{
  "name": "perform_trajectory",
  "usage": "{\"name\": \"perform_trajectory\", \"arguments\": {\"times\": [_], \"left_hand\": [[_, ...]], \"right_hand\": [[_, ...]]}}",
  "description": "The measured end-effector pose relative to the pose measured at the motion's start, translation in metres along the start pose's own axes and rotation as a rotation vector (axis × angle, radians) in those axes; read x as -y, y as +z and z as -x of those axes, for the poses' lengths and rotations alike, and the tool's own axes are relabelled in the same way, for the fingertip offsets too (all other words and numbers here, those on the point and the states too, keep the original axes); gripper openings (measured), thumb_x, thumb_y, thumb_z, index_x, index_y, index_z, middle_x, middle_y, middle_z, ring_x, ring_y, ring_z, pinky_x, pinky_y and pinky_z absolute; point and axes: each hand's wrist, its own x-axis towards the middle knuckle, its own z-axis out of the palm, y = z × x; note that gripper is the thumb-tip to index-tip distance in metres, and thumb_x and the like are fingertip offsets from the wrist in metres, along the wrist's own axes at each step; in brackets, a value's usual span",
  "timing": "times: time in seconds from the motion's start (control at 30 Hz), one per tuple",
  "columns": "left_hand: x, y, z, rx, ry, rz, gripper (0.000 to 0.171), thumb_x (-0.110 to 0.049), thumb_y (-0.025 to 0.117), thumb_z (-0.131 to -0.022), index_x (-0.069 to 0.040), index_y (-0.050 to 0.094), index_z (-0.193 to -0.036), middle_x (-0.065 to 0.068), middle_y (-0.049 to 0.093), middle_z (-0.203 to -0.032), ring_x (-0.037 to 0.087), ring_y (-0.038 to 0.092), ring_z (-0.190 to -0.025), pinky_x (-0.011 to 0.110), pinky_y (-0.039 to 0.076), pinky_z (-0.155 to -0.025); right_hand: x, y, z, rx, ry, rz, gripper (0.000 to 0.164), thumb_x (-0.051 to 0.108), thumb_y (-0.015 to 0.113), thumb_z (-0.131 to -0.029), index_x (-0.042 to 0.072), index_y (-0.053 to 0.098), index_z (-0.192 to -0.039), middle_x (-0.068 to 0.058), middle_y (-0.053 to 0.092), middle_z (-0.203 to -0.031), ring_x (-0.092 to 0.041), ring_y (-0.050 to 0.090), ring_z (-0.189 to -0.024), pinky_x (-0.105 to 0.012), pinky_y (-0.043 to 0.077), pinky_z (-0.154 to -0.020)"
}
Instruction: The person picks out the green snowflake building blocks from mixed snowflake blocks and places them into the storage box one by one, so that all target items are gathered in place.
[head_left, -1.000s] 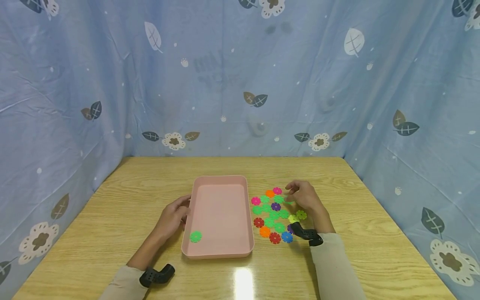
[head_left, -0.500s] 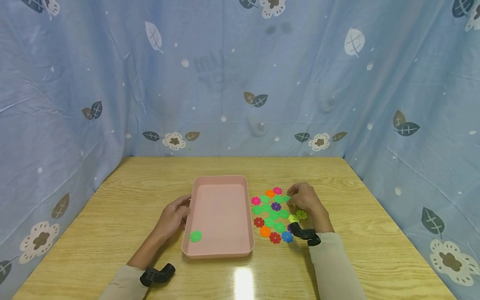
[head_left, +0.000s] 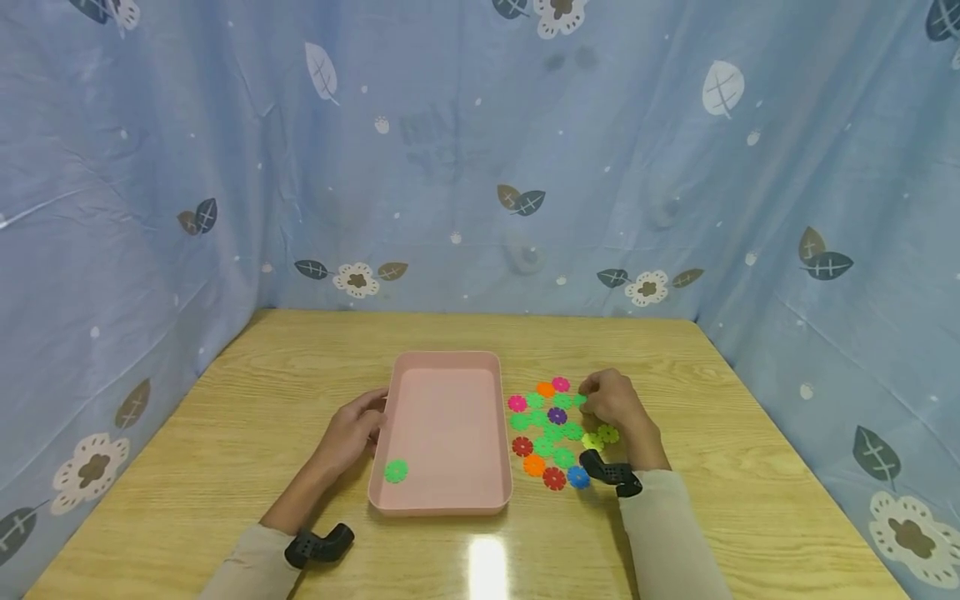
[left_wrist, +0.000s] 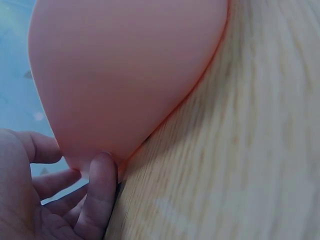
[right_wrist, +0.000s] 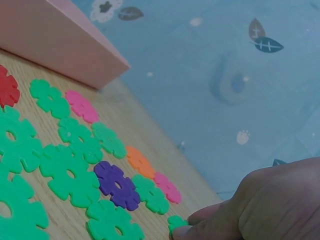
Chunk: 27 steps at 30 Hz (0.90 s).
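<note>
A shallow pink tray (head_left: 448, 512) stands on the wooden table with a green flower-shaped plastic disc (head_left: 396, 471) inside its near left corner. My left hand (head_left: 352, 433) is at the tray's left side; in the left wrist view its relaxed fingertips (left_wrist: 103, 162) touch the outer wall. To the right of the tray, my right hand (head_left: 615, 402) pinches the edge of another green flower-shaped disc (right_wrist: 176, 223) between thumb and finger, low over the table. My hand hides most of that disc.
Several more flower discs lie flat between tray and right hand: green, a purple one (head_left: 557, 415), orange, pink, a blue one (head_left: 578, 477), red and yellow-green. A patterned blue curtain (head_left: 457, 167) surrounds the table (head_left: 322, 350) at the back and sides.
My right hand has come down slightly and its thumb and finger have closed on the green disc at the far right of the group. The left hand stays at the tray.
</note>
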Motion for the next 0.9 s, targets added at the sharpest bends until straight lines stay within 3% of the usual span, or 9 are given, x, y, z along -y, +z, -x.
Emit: {"name": "perform_trajectory", "arguments": {"times": [0.5,0.73,0.9], "left_hand": [[0.000,0.002,-0.001,0.005,-0.005,0.006,0.051,-0.012,0.048,-0.100,-0.004,0.046,-0.150,0.022,0.060,-0.134,0.024,0.065,-0.072,0.035,0.058,-0.058],[-0.001,0.000,0.002,-0.013,-0.025,0.011,0.050,-0.014,0.049,-0.099,-0.005,0.048,-0.149,0.022,0.061,-0.133,0.025,0.064,-0.072,0.034,0.057,-0.058],[-0.003,0.001,0.000,0.008,-0.023,0.016,0.051,-0.014,0.049,-0.100,-0.006,0.047,-0.150,0.022,0.060,-0.134,0.025,0.064,-0.073,0.034,0.058,-0.059]], "right_hand": [[0.000,-0.001,0.003,-0.010,-0.028,0.022,0.023,-0.003,0.073,-0.084,-0.005,0.061,-0.103,-0.020,0.059,-0.101,-0.032,0.054,-0.086,-0.041,0.050,-0.070],[0.003,-0.002,0.002,0.052,-0.086,-0.039,0.018,-0.009,0.063,-0.083,-0.006,0.058,-0.101,-0.015,0.055,-0.087,-0.026,0.049,-0.072,-0.034,0.045,-0.059],[0.009,-0.008,0.004,0.048,-0.101,-0.027,0.014,-0.007,0.059,-0.091,-0.004,0.061,-0.104,-0.016,0.058,-0.096,-0.029,0.053,-0.084,-0.037,0.050,-0.069]]}}
